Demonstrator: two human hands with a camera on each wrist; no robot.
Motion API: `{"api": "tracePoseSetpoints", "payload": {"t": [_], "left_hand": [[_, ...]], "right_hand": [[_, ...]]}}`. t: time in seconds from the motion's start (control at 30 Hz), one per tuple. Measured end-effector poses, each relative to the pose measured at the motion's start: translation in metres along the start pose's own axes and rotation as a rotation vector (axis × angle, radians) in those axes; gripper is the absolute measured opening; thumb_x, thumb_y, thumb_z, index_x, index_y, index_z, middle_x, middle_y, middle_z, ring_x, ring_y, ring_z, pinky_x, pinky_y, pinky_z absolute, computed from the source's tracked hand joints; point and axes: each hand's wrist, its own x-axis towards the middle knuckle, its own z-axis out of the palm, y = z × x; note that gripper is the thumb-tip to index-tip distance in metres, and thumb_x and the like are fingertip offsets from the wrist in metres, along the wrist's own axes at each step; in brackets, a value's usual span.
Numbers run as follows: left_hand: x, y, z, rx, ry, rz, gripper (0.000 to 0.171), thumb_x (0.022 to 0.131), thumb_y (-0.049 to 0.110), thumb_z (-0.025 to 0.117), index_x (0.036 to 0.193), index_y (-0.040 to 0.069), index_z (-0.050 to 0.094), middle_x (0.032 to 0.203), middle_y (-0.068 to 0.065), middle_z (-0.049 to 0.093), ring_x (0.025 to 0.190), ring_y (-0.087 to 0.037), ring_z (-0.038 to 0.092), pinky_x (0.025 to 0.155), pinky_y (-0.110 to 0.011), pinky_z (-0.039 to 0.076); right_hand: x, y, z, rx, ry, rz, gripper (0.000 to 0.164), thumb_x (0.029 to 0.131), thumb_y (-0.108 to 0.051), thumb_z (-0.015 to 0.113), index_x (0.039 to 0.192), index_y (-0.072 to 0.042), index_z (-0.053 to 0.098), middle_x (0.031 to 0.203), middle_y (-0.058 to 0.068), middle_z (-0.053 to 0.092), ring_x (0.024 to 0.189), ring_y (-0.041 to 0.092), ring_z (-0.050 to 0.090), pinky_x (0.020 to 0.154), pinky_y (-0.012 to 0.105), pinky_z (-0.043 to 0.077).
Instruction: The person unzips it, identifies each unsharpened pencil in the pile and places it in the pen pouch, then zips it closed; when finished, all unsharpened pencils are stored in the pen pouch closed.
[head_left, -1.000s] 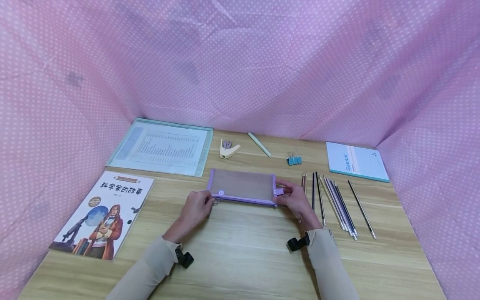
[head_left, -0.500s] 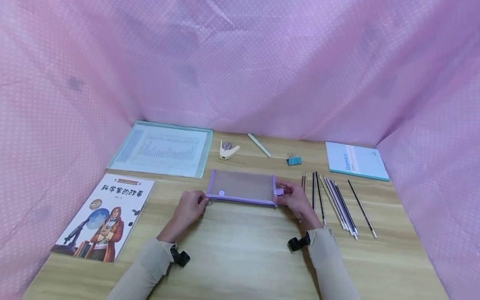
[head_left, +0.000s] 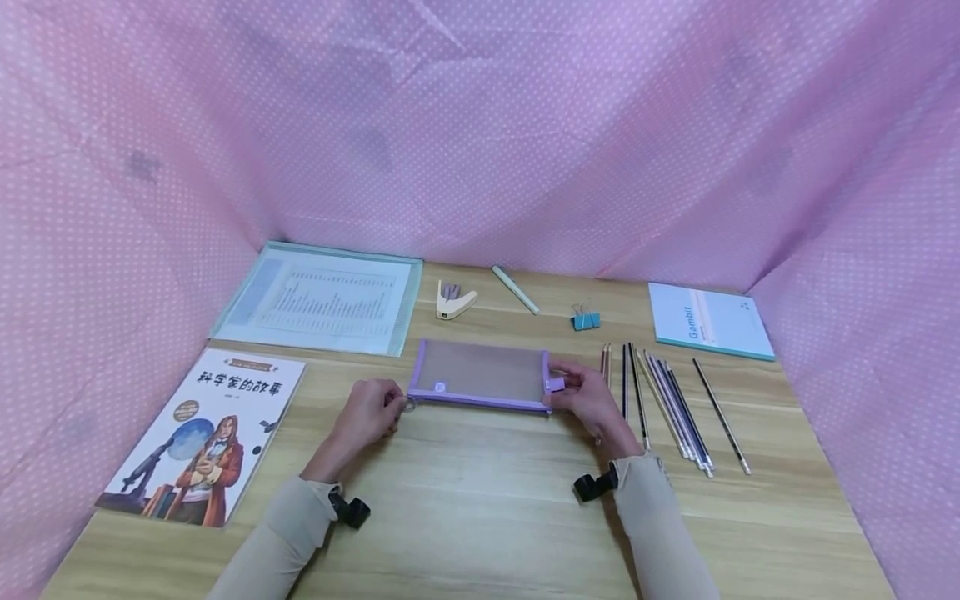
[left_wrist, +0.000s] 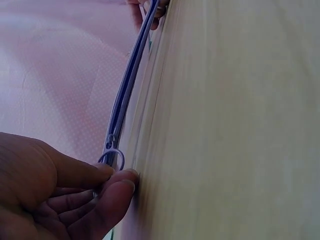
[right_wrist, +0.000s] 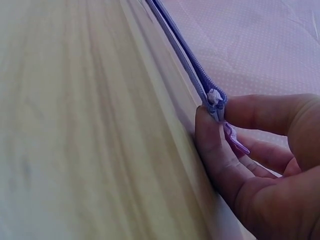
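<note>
A flat mesh pencil case [head_left: 483, 372] with purple trim lies mid-table, its zipper edge toward me. My left hand [head_left: 369, 410] is at its left front corner, thumb and fingers pinching the zipper's ring pull [left_wrist: 114, 159]. In the left wrist view, the slider sits close to the case's end, and the zipper's two sides look apart beyond it. My right hand [head_left: 590, 402] grips the right front corner beside a small purple tab [head_left: 557, 383]. The right wrist view shows thumb and finger pinching the zipper end [right_wrist: 215, 102], where the toothed edges stand apart.
Several pencils [head_left: 675, 417] lie right of the case. Behind it are a stapler [head_left: 455, 302], a light green pen [head_left: 515, 289] and a teal binder clip [head_left: 586, 319]. A document folder [head_left: 322, 300] and a book [head_left: 202, 437] are left; a notebook [head_left: 711, 322] is back right.
My left hand has drawn the ring pull a short way left, to the case's left end. The right hand keeps its grip at the right corner, and the case stays nearly in place.
</note>
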Motion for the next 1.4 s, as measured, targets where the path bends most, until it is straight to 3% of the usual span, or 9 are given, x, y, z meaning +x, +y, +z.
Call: {"api": "tracePoseSetpoints", "payload": {"t": [0.27, 0.47, 0.9, 1.1, 1.27, 1.4], "left_hand": [[0.001, -0.005, -0.007, 0.002, -0.042, -0.019, 0.014, 0.094, 0.003, 0.062, 0.082, 0.0, 0.067, 0.063, -0.007, 0.063, 0.051, -0.012, 0.057, 0.043, -0.023, 0.047], [0.002, -0.007, -0.012, 0.038, -0.034, -0.049, 0.013, 0.095, 0.006, 0.063, 0.083, 0.003, 0.068, 0.064, -0.005, 0.063, 0.053, -0.013, 0.057, 0.045, -0.022, 0.047], [0.004, -0.006, -0.012, 0.087, -0.053, -0.002, 0.01, 0.093, 0.008, 0.067, 0.084, 0.005, 0.069, 0.063, -0.003, 0.061, 0.054, -0.012, 0.054, 0.048, -0.023, 0.045], [0.004, -0.006, -0.015, 0.095, -0.052, 0.046, 0.008, 0.089, 0.009, 0.069, 0.095, 0.003, 0.069, 0.069, -0.004, 0.064, 0.058, -0.011, 0.055, 0.05, -0.022, 0.044], [0.004, -0.002, -0.02, 0.148, -0.014, 0.074, 0.022, 0.085, 0.011, 0.072, 0.104, 0.0, 0.069, 0.081, -0.008, 0.069, 0.07, -0.015, 0.06, 0.061, -0.026, 0.051], [0.007, 0.005, -0.023, 0.176, 0.0, 0.131, 0.03, 0.084, 0.013, 0.074, 0.111, 0.001, 0.069, 0.103, -0.015, 0.072, 0.091, -0.026, 0.068, 0.079, -0.04, 0.059]], "right_hand": [[0.0, 0.0, 0.0, 0.008, -0.002, -0.003, 0.069, 0.078, 0.009, 0.073, 0.142, -0.006, 0.052, 0.129, 0.025, 0.058, 0.104, 0.025, 0.063, 0.086, 0.027, 0.059], [-0.001, 0.0, 0.0, 0.013, 0.012, -0.005, 0.07, 0.077, 0.011, 0.073, 0.142, -0.005, 0.052, 0.127, 0.024, 0.058, 0.101, 0.023, 0.062, 0.082, 0.025, 0.06], [0.0, -0.001, -0.001, -0.001, -0.005, -0.004, 0.069, 0.078, 0.009, 0.073, 0.143, -0.007, 0.052, 0.127, 0.023, 0.056, 0.102, 0.023, 0.06, 0.082, 0.025, 0.059], [0.0, -0.002, -0.002, 0.002, -0.013, -0.012, 0.069, 0.079, 0.009, 0.072, 0.143, -0.006, 0.051, 0.12, 0.02, 0.058, 0.098, 0.022, 0.061, 0.08, 0.024, 0.059], [0.0, -0.001, -0.002, 0.007, -0.006, 0.001, 0.07, 0.078, 0.009, 0.073, 0.143, -0.009, 0.052, 0.123, 0.019, 0.058, 0.1, 0.023, 0.061, 0.081, 0.025, 0.059], [0.0, -0.001, -0.001, 0.003, -0.004, -0.005, 0.07, 0.078, 0.007, 0.073, 0.142, -0.01, 0.053, 0.127, 0.02, 0.057, 0.103, 0.024, 0.06, 0.083, 0.027, 0.058]]}}
